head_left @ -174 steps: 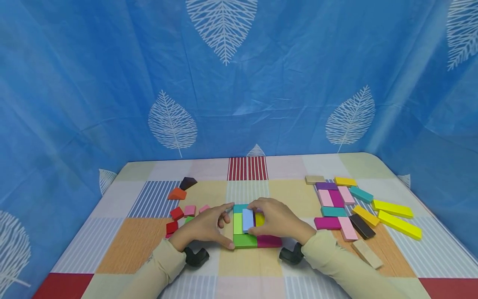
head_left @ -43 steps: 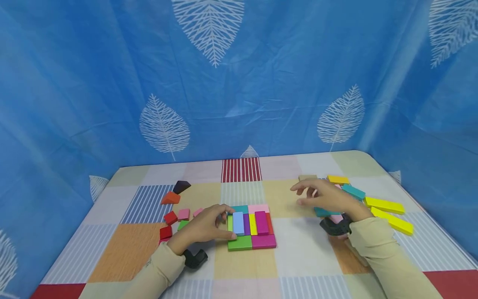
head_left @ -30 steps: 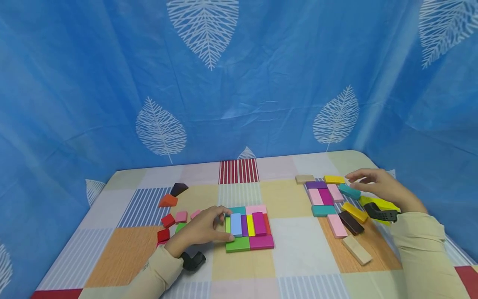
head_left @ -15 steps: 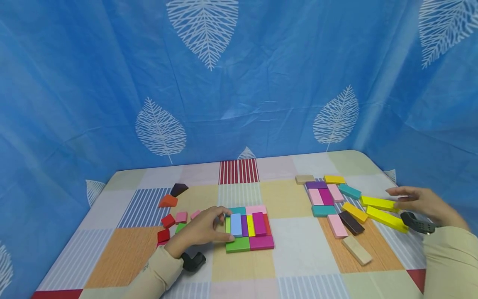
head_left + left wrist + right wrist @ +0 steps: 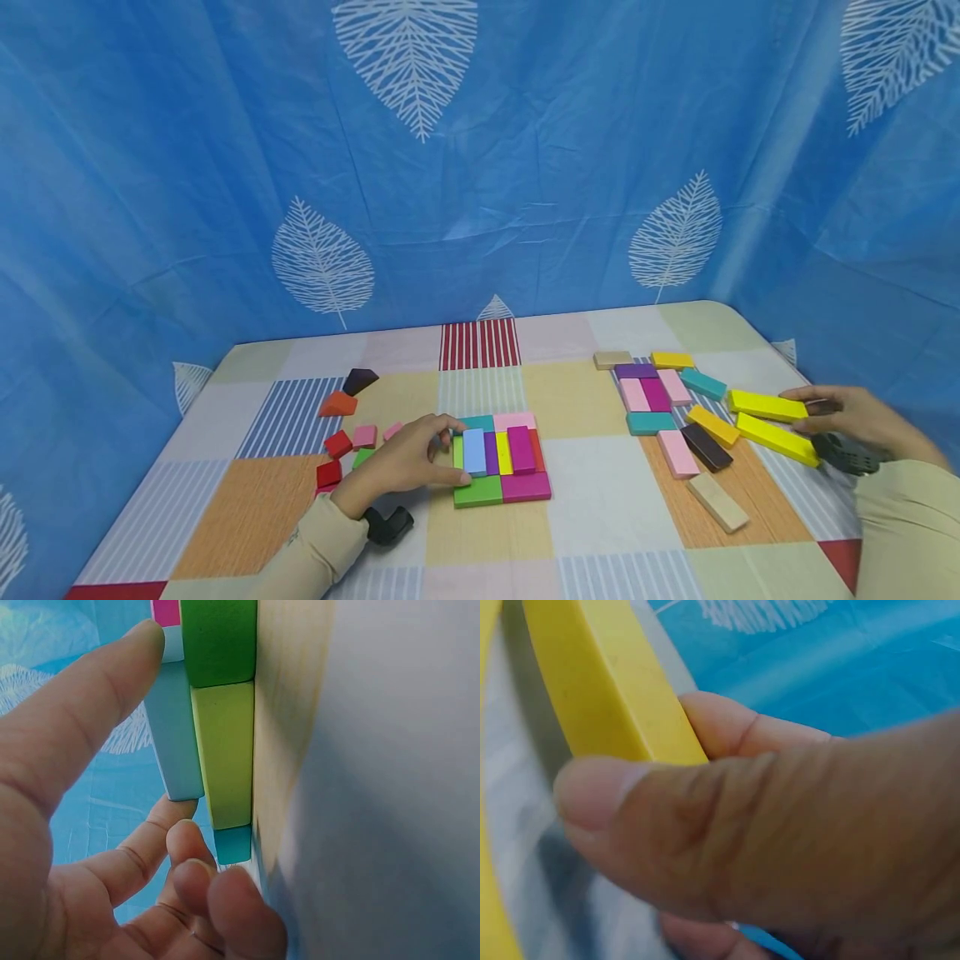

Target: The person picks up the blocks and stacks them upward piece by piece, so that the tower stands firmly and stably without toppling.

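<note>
A flat patchwork of colored wooden blocks lies mid-table, with green (image 5: 477,492) and magenta (image 5: 526,486) blocks along its near edge. On top of it lie a light blue block (image 5: 474,452) and a second magenta block (image 5: 521,450). My left hand (image 5: 408,457) holds the light blue block between thumb and index finger, one at each end, as the left wrist view (image 5: 174,731) shows. At far right my right hand (image 5: 855,412) pinches the right end of a long yellow block (image 5: 767,406); the right wrist view shows the thumb across that yellow block (image 5: 592,682).
Another long yellow block (image 5: 777,440) lies just in front of the pinched one. Several blocks, including a dark one (image 5: 706,447), a plain wooden one (image 5: 717,502) and a teal one (image 5: 650,423), lie right of center. Small red (image 5: 338,443) and orange (image 5: 338,404) pieces lie left.
My right hand has left the patchwork, crossed to the far right and taken the yellow block's end, which has shifted slightly right. A magenta block now lies atop the patchwork. My left hand stays there.
</note>
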A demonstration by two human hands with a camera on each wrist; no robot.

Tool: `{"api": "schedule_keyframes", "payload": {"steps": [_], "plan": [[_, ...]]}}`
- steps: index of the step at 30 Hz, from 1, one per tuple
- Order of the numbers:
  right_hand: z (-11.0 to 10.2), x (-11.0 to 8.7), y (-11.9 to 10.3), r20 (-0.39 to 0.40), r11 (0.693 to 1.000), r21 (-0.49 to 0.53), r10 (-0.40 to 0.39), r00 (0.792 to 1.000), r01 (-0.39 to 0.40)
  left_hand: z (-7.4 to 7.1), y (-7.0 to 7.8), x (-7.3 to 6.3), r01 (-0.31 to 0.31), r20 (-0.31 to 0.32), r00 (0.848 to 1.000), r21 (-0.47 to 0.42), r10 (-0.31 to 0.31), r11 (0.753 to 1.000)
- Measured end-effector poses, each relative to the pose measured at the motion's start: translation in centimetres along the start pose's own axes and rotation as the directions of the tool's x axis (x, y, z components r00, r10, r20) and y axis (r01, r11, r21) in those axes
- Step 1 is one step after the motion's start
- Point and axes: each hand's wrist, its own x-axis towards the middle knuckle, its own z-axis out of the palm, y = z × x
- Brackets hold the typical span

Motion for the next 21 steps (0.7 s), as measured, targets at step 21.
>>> {"api": "schedule_keyframes", "payload": {"steps": [21], "plan": [[0.8,1.7,-8.2,0.035,0.977,0.109,-0.186,0.982,0.181,0.0,-0.1,0.0,-0.002,-0.008,1.000,0.024,0.003,1.000]]}}
